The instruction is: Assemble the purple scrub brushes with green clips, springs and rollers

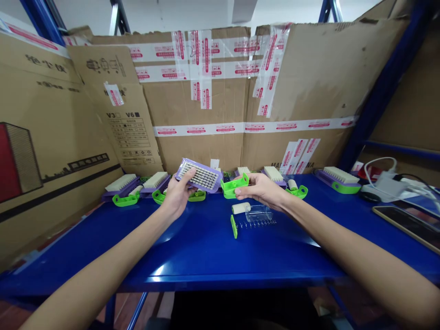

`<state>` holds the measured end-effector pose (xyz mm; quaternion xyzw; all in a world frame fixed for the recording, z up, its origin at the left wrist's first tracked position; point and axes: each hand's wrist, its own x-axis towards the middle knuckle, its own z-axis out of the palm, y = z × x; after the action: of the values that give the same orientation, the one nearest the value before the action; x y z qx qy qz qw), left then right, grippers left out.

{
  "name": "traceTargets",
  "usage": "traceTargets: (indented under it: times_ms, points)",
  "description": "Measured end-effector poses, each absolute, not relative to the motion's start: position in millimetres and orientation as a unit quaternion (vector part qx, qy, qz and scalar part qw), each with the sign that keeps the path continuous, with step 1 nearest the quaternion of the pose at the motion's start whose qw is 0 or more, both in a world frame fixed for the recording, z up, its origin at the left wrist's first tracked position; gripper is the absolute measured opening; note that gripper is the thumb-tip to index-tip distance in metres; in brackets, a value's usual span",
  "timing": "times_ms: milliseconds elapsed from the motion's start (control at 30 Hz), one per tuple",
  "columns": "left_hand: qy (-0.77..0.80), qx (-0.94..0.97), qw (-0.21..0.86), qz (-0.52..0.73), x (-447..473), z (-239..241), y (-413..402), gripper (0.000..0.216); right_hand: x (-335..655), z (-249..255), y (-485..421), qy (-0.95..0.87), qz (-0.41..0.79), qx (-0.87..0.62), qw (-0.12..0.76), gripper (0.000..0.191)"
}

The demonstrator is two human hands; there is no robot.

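My left hand (178, 194) grips a purple plastic plate (210, 180) set with rows of small greyish pegs, tilted toward me. Close to the plate's right end, a bright green plastic bracket (231, 187) is pinched in the fingers of my right hand (263, 189); whether the two parts touch I cannot tell. On the blue table below lie a cream roller (241, 208), a clear plastic box (258, 213), a row of thin metal springs (256, 224) and a small green end piece (233, 227).
Several purple-and-green units with cream ridged blocks (154, 179) line the back of the blue table (192, 256). At the right are a white charger with cables (387, 183) and a phone (409, 224). Taped cardboard (202, 151) walls the back and left.
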<state>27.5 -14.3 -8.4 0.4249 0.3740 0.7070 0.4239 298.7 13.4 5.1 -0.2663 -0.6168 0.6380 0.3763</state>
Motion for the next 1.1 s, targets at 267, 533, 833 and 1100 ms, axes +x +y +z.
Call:
traceTargets:
  times_ms: [267,533,833,1100]
  points:
    - [0.357,0.447,0.426,0.701,25.3,-10.7,-11.0,0.05,299.3,2.6,14.2,-0.64,0.604,-0.275,0.387,0.04]
    - [0.341,0.431,0.452,0.703,24.9,-8.9,-10.6,0.059,299.5,0.4,17.9,-0.655,0.601,-0.252,0.383,0.043]
    - [0.345,0.431,0.466,0.691,27.0,-7.6,-13.5,0.059,295.8,-3.2,16.5,-0.656,0.613,-0.252,0.362,0.036]
    - [0.36,0.452,0.463,0.672,27.2,-11.0,-13.5,0.058,294.7,-4.1,14.6,-0.674,0.594,-0.228,0.376,0.048]
